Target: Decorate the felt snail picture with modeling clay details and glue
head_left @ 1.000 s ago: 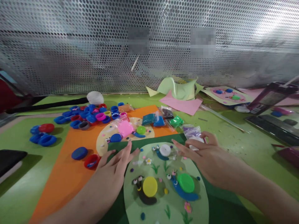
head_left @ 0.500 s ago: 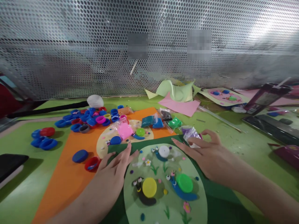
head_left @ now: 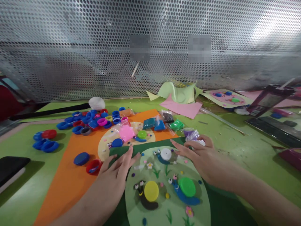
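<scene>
A pale green paper oval (head_left: 160,172) lies on a dark green sheet (head_left: 225,207) in front of me. On it are clay snails whose shells are a yellow bottle cap (head_left: 151,191), a green cap (head_left: 187,186) and a white cap (head_left: 166,154), along with small clay flowers and dots. My left hand (head_left: 115,175) rests flat at the oval's left edge, fingers stretched out and holding nothing. At the upper right edge, my right hand (head_left: 199,157) lies with fingers extended over the paper, also holding nothing. A purple clay packet (head_left: 191,135) sits just beyond its fingers.
An orange sheet (head_left: 61,185) lies at left, bearing a cream oval (head_left: 103,147) with snails. Piled bottle caps (head_left: 89,121) and clay packets (head_left: 150,123) are behind. Paper scraps (head_left: 181,108), a dark cup (head_left: 271,99) and a perforated metal panel (head_left: 150,72) stand farther back.
My right hand has shifted slightly left and its raised, curled fingers have lowered toward the paper. My left hand stays almost in place; the view has tilted a little.
</scene>
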`<state>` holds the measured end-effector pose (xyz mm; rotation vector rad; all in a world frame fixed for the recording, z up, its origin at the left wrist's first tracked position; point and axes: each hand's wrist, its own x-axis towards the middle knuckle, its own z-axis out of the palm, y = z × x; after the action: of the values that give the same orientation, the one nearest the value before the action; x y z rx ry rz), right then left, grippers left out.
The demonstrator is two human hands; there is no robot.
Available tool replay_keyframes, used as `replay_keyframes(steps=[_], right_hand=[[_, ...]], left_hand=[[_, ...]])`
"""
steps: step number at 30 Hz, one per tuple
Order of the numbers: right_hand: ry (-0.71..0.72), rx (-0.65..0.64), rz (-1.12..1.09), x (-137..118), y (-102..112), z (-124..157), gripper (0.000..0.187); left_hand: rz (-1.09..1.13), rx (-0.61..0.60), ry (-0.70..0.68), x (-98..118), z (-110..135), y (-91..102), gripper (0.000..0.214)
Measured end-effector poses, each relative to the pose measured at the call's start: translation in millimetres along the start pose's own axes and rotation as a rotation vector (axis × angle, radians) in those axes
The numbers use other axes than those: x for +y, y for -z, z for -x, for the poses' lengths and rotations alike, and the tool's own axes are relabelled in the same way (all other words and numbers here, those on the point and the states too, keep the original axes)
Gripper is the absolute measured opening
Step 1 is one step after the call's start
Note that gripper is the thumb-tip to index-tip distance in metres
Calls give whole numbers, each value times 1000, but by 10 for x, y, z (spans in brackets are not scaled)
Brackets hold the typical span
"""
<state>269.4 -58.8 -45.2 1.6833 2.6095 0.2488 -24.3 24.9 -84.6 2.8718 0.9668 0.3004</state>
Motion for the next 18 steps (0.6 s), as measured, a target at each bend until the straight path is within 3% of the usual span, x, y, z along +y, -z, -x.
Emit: replay_keyframes(steps=[13,16,18], right_hand=[[76,-6,-72,-23,98,10,77],[3,83,-62,59,116,28,70],[-124,166,-61,126,123,41,57]], left_hand=[[10,15,-11,14,-10,27,90],[-1,-5,-29,-23,-2,-5,91],[-13,12,-34,-51,1,-33,91]])
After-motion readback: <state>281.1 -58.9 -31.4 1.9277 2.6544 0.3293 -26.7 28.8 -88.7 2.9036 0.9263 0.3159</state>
